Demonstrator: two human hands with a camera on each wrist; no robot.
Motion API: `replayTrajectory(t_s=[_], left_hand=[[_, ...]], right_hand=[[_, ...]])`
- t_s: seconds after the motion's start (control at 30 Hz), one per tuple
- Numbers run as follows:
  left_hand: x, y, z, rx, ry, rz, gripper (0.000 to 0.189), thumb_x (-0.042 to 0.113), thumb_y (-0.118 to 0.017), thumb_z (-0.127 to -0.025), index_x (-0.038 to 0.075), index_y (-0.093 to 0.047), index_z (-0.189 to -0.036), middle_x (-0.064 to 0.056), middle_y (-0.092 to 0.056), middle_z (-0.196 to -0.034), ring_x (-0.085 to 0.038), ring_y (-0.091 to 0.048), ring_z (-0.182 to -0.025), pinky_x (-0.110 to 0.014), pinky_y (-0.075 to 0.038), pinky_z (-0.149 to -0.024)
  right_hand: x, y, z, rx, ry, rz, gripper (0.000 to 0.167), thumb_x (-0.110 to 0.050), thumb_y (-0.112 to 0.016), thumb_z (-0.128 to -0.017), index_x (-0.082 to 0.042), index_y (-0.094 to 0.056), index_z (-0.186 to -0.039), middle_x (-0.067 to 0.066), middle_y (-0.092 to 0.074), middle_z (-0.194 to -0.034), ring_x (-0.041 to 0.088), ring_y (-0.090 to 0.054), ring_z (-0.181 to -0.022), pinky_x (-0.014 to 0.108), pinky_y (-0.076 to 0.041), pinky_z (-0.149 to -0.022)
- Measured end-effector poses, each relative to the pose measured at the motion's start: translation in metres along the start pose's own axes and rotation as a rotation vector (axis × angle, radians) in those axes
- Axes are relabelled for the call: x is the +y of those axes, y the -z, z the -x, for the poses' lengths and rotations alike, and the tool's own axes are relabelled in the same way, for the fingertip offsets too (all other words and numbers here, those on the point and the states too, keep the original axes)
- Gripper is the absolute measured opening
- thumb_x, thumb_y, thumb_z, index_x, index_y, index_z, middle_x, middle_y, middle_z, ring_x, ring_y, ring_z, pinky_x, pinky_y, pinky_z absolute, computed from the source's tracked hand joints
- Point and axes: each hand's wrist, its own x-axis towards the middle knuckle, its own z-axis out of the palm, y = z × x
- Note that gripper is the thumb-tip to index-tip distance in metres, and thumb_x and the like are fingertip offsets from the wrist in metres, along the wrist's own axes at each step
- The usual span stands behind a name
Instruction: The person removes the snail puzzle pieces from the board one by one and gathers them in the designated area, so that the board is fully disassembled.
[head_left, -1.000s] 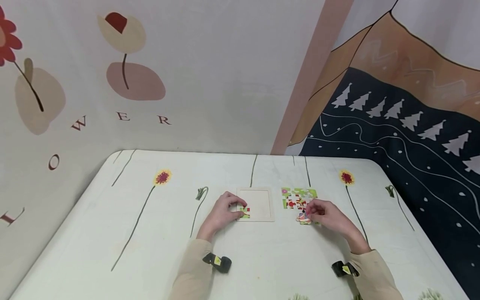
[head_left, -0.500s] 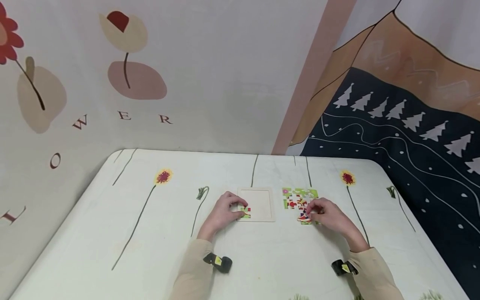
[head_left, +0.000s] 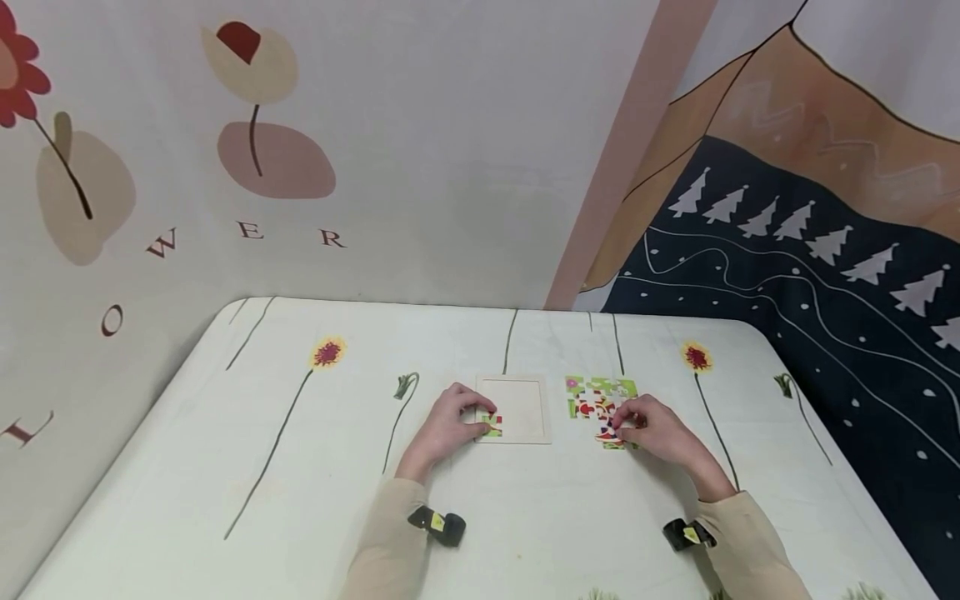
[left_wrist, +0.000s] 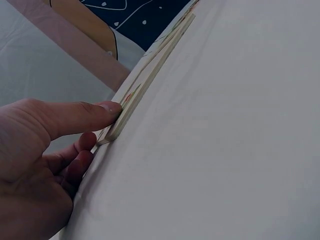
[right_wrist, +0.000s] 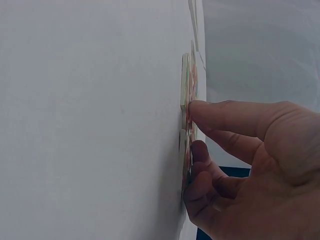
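Observation:
A square wooden puzzle tray [head_left: 525, 408] lies flat, with colourful pieces [head_left: 492, 427] in its near left corner. My left hand [head_left: 448, 425] holds that corner, its thumb [left_wrist: 107, 114] on the rim and its other fingers bent by the outer edge. Right of the tray lies a patch of jigsaw pieces [head_left: 592, 407], green at the back and red and white further forward. My right hand [head_left: 656, 429] pinches a puzzle piece [head_left: 607, 435] at the patch's near side. The right thumb [right_wrist: 200, 112] touches the pieces, and the fingers curl close below; the hand hides part of the patch.
A white cloth printed with flowers covers the table [head_left: 300, 500]. Behind it hangs a pale printed curtain [head_left: 450, 167], with a dark tree-patterned cloth [head_left: 750, 242] at the right. A strip of tabletop separates the tray from the loose pieces.
Both hands stay nearly in place. The piece under my right fingers looks slightly shifted and its red and white print shows more clearly; the whole view has drifted a little.

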Motion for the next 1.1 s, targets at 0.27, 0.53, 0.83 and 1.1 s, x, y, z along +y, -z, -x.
replayTrajectory(t_s=[0.27,0.53,0.83,1.1], left_hand=[[0.001,0.0,0.0,-0.008,0.021,0.009,0.023,-0.001,-0.076,-0.076,0.008,-0.072,-0.097,-0.004,-0.053,-0.102,-0.026,-0.051,-0.101,-0.046,-0.039,-0.092],[0.002,0.006,0.0,-0.009,0.024,0.015,0.024,0.001,-0.074,-0.077,0.008,-0.072,-0.1,-0.003,-0.055,-0.101,-0.023,-0.053,-0.098,-0.043,-0.042,-0.089],[-0.003,0.016,-0.005,0.065,0.061,-0.093,0.023,0.005,-0.074,-0.08,0.009,-0.072,-0.103,-0.011,-0.056,-0.112,-0.035,-0.042,-0.115,-0.051,-0.034,-0.097],[-0.008,0.02,-0.007,0.021,0.058,-0.111,0.03,0.008,-0.075,-0.08,0.012,-0.072,-0.11,-0.011,-0.053,-0.122,-0.035,-0.037,-0.12,-0.054,-0.034,-0.097]], right_hand=[[-0.004,0.002,0.001,0.051,-0.033,-0.012,0.004,-0.004,-0.067,-0.087,-0.003,-0.066,-0.09,0.008,-0.053,-0.091,0.021,-0.044,-0.078,0.034,-0.037,-0.066],[-0.018,-0.007,-0.005,0.062,0.03,-0.059,0.005,-0.006,-0.067,-0.088,-0.003,-0.066,-0.091,0.007,-0.057,-0.095,0.021,-0.049,-0.081,0.034,-0.041,-0.067],[-0.04,-0.029,-0.022,0.043,0.129,-0.098,0.003,-0.002,-0.066,-0.088,-0.001,-0.066,-0.09,0.01,-0.062,-0.094,0.02,-0.053,-0.081,0.03,-0.043,-0.065],[-0.058,-0.05,-0.037,-0.026,0.188,-0.129,0.004,-0.002,-0.065,-0.088,-0.005,-0.067,-0.09,0.002,-0.061,-0.087,0.018,-0.051,-0.079,0.03,-0.041,-0.07]])
